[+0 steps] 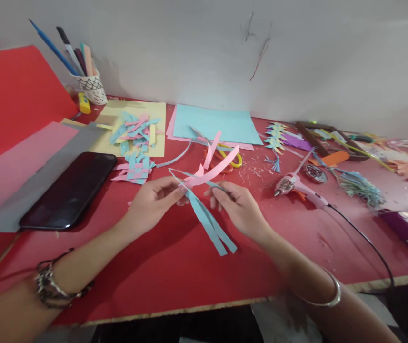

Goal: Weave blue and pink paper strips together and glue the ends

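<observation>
Bracelets point(46, 283) foremost, my left fingers point(175, 196) pinch blue strips point(206, 220) slanting rightward and toward me, near my right fingers point(222, 196), which grip a thin strip point(212, 184).

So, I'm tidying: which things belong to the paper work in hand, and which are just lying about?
Likely the job: curled pink paper strips; blue paper strips; multicoloured paper strip pile.
Apparently lying about: black rectangular phone; pink corded glue gun.

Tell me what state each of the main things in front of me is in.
Left hand: fingers closed on paper strips
Right hand: fingers closed, hold unclear
Paper strips: pinched, blue ends splayed
Black phone: lying flat, screen dark
Pen cup: upright, holding pens
Glue gun: on its side, cord attached
Scissors: lying, partly hidden
Blue sheet: flat
</observation>
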The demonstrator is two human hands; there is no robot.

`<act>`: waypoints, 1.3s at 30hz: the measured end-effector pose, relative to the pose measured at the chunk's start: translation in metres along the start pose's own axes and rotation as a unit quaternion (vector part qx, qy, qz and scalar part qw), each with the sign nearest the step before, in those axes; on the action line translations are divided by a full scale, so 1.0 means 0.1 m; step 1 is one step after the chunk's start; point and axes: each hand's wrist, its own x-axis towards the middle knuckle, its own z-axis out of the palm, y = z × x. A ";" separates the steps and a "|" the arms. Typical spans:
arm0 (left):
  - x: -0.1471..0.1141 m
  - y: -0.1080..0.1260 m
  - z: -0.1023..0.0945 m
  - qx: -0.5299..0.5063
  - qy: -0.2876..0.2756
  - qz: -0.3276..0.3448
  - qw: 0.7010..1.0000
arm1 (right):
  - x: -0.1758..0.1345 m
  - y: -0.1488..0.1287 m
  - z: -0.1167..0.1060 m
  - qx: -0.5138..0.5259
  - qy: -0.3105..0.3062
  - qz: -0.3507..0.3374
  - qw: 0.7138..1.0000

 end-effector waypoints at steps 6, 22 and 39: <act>0.01 -0.03 -0.03 0.003 0.029 -0.011 1.000 | 0.02 -0.03 -0.09 -0.145 -0.064 -0.051 0.986; -0.03 0.02 0.03 0.012 -0.019 -0.031 0.999 | -0.01 -0.04 -0.02 -0.088 -0.062 -0.039 0.993; -0.01 -0.03 0.01 -0.001 -0.029 -0.049 0.998 | -0.03 -0.05 0.01 -0.244 -0.057 -0.068 0.966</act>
